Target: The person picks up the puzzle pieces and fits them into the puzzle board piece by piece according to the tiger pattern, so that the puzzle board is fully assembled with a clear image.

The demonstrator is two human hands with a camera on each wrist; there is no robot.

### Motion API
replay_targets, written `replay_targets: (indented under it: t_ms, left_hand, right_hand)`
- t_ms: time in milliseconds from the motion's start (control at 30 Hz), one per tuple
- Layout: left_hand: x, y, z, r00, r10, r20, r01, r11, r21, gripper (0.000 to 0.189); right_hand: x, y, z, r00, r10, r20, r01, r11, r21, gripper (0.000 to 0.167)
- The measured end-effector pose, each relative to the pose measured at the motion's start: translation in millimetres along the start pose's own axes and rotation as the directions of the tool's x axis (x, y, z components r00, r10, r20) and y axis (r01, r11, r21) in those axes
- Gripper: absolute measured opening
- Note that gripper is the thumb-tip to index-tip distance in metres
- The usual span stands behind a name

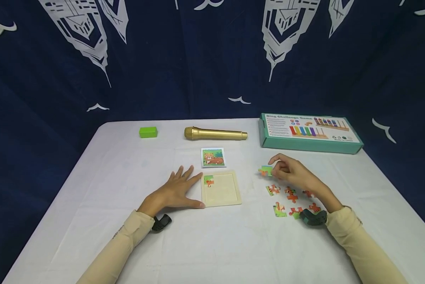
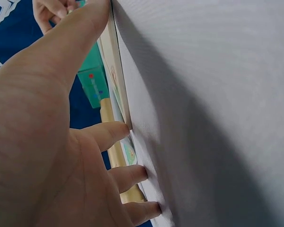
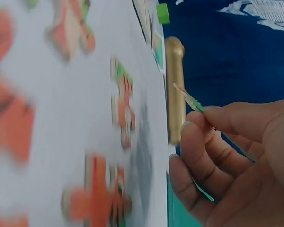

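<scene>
A green and orange puzzle piece is pinched between the thumb and finger of my right hand, raised off the cloth in the right wrist view. My left hand lies with fingers spread at the left side of the wooden puzzle tray, thumb and index fingertip touching its edge. One puzzle piece sits in the tray's upper left corner. Several loose pieces, among them a tiger-patterned puzzle piece, lie below my right hand. Just behind the tray is a tiger picture card.
At the back of the white-covered table are a green block, a gold microphone and a teal game box. The box stands close behind my right hand. A dark blue curtain hangs behind the table.
</scene>
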State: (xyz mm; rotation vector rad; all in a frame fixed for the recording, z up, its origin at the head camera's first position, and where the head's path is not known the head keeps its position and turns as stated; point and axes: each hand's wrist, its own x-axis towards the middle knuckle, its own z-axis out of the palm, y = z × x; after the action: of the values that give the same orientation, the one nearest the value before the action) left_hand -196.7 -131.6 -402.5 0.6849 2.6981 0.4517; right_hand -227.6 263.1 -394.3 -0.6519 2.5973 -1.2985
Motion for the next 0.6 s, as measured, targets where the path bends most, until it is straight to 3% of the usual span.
replay_targets:
  t_ms: [400, 600]
  left_hand:
    - [2.2, -0.7, 1.4, 1.0, 0.004, 0.002, -0.004, 1.0, 0.003, 0.103]
    - [1.4, 0.3, 0.7, 1.0, -0.002, 0.003, 0.002, 1.0, -0.002, 0.104]
  right_hand:
    - [22.5, -18.9, 25.1, 0.998, -0.063, 0.027, 0.061, 0.995, 0.075, 0.023]
    - [33.4, -26.1, 40.1, 0.996, -0.069, 0.051, 0.067, 0.997, 0.034, 0.025]
